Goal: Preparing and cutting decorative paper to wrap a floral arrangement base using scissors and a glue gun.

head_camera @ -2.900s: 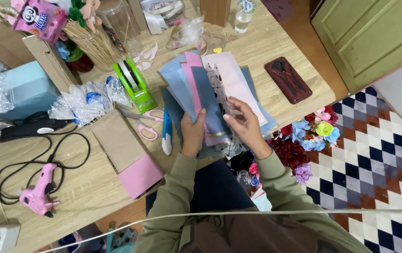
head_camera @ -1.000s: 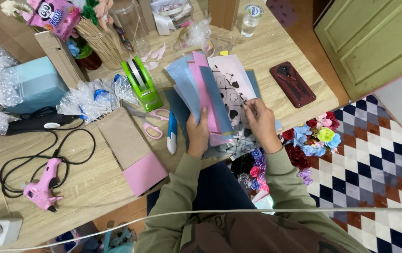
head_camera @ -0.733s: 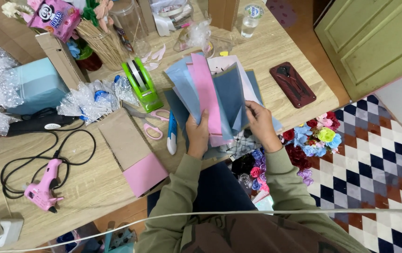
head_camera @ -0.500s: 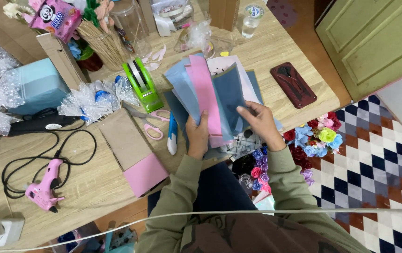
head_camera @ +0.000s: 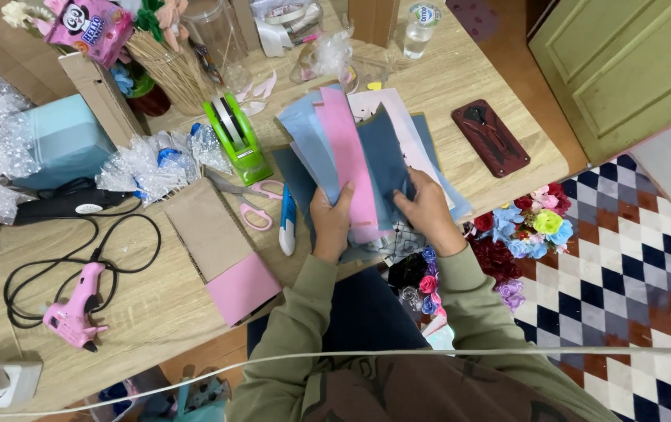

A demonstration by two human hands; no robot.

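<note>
- The left hand [head_camera: 331, 223] is closed on the lower edge of a fanned stack of craft sheets [head_camera: 355, 160], thumb on top and the rest of the hand underneath, holding the fan up at the near edge of the bench [head_camera: 140, 312].
- The right hand [head_camera: 427, 211] rests on the right half of the same fan, fingertips pressed onto a dark blue sheet [head_camera: 386, 160]; it pinches or parts the sheets there, though how firmly it grips cannot be told.
- The stack's long axis runs away from the person, spreading out toward the far side of the bench. The dark blue sheet lies directly under the right hand, which is the nearer of the two to it; a pink sheet [head_camera: 347, 152] sits between the hands, closer to the left one.
- Left of the stack on the bench lie a brown cardboard piece with a pink end [head_camera: 222, 254], a teal box [head_camera: 62, 144] and crumpled clear wrap [head_camera: 148, 160].
- A green tape dispenser [head_camera: 234, 141] stands just beyond the stack's left edge.
- A pink glue gun [head_camera: 76, 309] lies well to the left with its black cord [head_camera: 77, 250].
- Pink-handled scissors [head_camera: 251, 207] and a blue-and-white craft knife [head_camera: 287, 223] lie just beside the left hand.
- A dark red phone case [head_camera: 494, 137] lies to the right, apart from the stack.
</note>
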